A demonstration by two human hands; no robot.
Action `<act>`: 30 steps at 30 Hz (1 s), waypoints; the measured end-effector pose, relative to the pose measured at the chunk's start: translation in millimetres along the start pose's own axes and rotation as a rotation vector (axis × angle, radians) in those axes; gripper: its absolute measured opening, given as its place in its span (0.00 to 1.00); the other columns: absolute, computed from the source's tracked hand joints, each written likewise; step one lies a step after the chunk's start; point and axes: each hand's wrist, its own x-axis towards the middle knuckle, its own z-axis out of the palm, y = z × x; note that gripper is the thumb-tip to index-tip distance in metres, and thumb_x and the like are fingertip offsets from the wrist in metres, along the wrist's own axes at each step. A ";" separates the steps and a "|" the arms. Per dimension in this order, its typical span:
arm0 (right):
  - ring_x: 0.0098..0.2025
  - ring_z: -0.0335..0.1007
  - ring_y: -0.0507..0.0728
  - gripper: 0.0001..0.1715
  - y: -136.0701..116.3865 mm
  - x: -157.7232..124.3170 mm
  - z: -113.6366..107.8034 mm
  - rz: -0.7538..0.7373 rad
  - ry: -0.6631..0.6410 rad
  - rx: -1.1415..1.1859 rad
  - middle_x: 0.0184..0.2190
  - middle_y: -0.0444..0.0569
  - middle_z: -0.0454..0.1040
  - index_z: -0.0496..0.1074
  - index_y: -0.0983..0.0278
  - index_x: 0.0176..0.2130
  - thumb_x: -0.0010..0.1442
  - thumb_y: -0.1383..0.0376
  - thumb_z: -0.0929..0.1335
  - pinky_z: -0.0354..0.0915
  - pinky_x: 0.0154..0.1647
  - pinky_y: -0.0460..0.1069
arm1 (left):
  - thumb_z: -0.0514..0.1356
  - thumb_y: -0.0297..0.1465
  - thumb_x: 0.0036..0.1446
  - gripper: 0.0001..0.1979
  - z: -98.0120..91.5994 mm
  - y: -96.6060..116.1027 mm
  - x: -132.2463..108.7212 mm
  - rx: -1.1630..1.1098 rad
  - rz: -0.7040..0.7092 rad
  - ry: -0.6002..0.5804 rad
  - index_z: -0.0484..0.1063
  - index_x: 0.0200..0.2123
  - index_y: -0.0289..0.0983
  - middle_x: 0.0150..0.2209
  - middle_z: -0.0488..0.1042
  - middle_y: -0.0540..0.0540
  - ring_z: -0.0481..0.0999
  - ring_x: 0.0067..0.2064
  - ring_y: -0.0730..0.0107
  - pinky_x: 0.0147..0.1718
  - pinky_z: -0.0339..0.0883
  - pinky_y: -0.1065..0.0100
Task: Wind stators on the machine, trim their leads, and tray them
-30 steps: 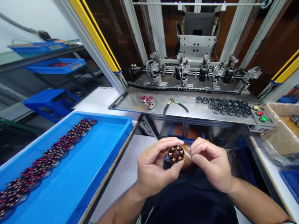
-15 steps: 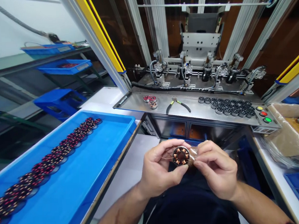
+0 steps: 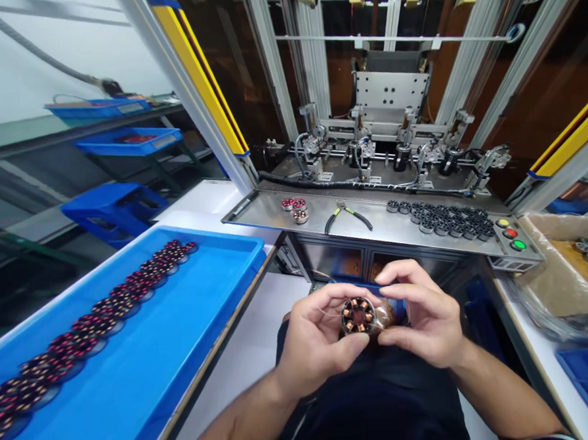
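My left hand point(image 3: 316, 334) grips a wound motor stator point(image 3: 358, 315), a black ring with copper coils inside, between thumb and fingers. Thin wire ends stick out from it on both sides. Beside its right edge, my right hand point(image 3: 424, 311) is open, thumb and fingers apart, the thumb tip close to the wire on that side. Whether the thumb touches the wire, I cannot tell. Below the machine's front edge, a crumpled clear plastic bag point(image 3: 385, 312) shows between the hands.
A blue tray point(image 3: 181, 318) at left holds a long row of wound stators point(image 3: 106, 312). On the metal ledge lie a few stators point(image 3: 296, 209), green-handled cutters point(image 3: 347, 217) and many black cores point(image 3: 446, 218). Push buttons point(image 3: 511, 233) and a lined carton point(image 3: 541, 233) stand at right.
My right hand's fingers have opened out from a pinch near the wire. The left hand still holds the stator. The camera has tilted up slightly, showing more of the machine's top.
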 end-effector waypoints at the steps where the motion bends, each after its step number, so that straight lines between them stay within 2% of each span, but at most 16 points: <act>1: 0.51 0.70 0.60 0.27 1.5 6.6 -4.0 -0.027 -0.057 0.013 0.48 0.54 0.72 0.73 0.57 0.56 0.58 0.61 0.76 0.71 0.50 0.58 | 0.72 0.28 0.50 0.16 0.1 0.3 0.3 -0.052 -0.054 -0.033 0.81 0.44 0.40 0.37 0.84 0.46 0.83 0.36 0.72 0.39 0.75 0.79; 5: 0.51 0.70 0.60 0.16 2.6 29.3 -9.2 -0.158 -0.204 0.048 0.48 0.55 0.74 0.77 0.60 0.48 0.61 0.58 0.74 0.71 0.51 0.59 | 0.74 0.33 0.49 0.17 -0.2 -1.5 -0.2 -0.147 -0.158 -0.087 0.82 0.44 0.40 0.37 0.84 0.46 0.82 0.37 0.72 0.40 0.74 0.79; 10: 0.50 0.71 0.60 0.09 -1.7 33.6 -6.7 -0.257 -0.229 -0.010 0.46 0.59 0.76 0.78 0.66 0.38 0.63 0.62 0.72 0.72 0.48 0.58 | 0.74 0.32 0.48 0.17 -2.2 -5.3 -0.3 -0.171 -0.210 -0.079 0.82 0.42 0.38 0.37 0.83 0.44 0.81 0.37 0.70 0.40 0.74 0.76; 13: 0.47 0.72 0.58 0.03 -7.5 24.6 -6.5 -0.298 -0.146 -0.176 0.44 0.56 0.78 0.78 0.65 0.38 0.62 0.67 0.72 0.73 0.43 0.56 | 0.74 0.33 0.47 0.17 -2.1 -7.6 0.1 -0.191 -0.236 -0.063 0.81 0.41 0.36 0.35 0.83 0.42 0.82 0.35 0.67 0.37 0.76 0.72; 15: 0.43 0.72 0.57 0.05 -12.2 16.3 -5.8 -0.342 -0.058 -0.317 0.41 0.53 0.78 0.78 0.64 0.40 0.61 0.70 0.73 0.73 0.39 0.54 | 0.75 0.33 0.46 0.17 -0.4 -8.7 -0.2 -0.198 -0.220 -0.029 0.81 0.41 0.36 0.35 0.83 0.42 0.82 0.35 0.66 0.36 0.77 0.72; 18: 0.38 0.71 0.56 0.08 -18.1 5.1 -0.7 -0.368 0.061 -0.488 0.34 0.50 0.77 0.78 0.63 0.43 0.62 0.70 0.71 0.73 0.36 0.54 | 0.75 0.30 0.46 0.18 4.5 -9.5 -1.2 -0.135 -0.091 0.027 0.81 0.43 0.39 0.40 0.84 0.43 0.83 0.39 0.67 0.39 0.77 0.73; 21: 0.34 0.70 0.56 0.12 -21.2 -1.4 11.0 -0.312 0.201 -0.516 0.31 0.48 0.76 0.77 0.62 0.47 0.63 0.72 0.69 0.72 0.33 0.54 | 0.74 0.24 0.47 0.20 9.1 -10.7 -2.5 -0.001 0.106 0.092 0.81 0.44 0.42 0.43 0.83 0.45 0.83 0.43 0.68 0.42 0.76 0.75; 24: 0.33 0.70 0.55 0.15 -21.7 -5.4 26.2 -0.195 0.313 -0.411 0.32 0.48 0.75 0.75 0.61 0.49 0.65 0.74 0.67 0.71 0.33 0.53 | 0.73 0.20 0.46 0.22 10.9 -13.5 -3.9 0.112 0.238 0.155 0.80 0.45 0.44 0.46 0.83 0.45 0.82 0.48 0.65 0.42 0.76 0.74; 28: 0.33 0.71 0.55 0.10 -19.6 -10.3 41.4 0.000 0.372 -0.252 0.31 0.48 0.73 0.75 0.62 0.43 0.65 0.73 0.67 0.71 0.33 0.52 | 0.73 0.20 0.46 0.23 11.8 -19.4 -7.4 0.122 0.269 0.207 0.79 0.45 0.44 0.48 0.82 0.45 0.83 0.46 0.66 0.41 0.78 0.73; 30: 0.32 0.71 0.55 0.07 -17.2 -10.9 44.3 0.047 0.392 -0.229 0.29 0.48 0.72 0.74 0.62 0.39 0.66 0.71 0.66 0.70 0.31 0.51 | 0.73 0.20 0.47 0.22 11.9 -21.9 -9.2 0.087 0.250 0.223 0.78 0.45 0.45 0.50 0.82 0.46 0.84 0.43 0.67 0.41 0.78 0.73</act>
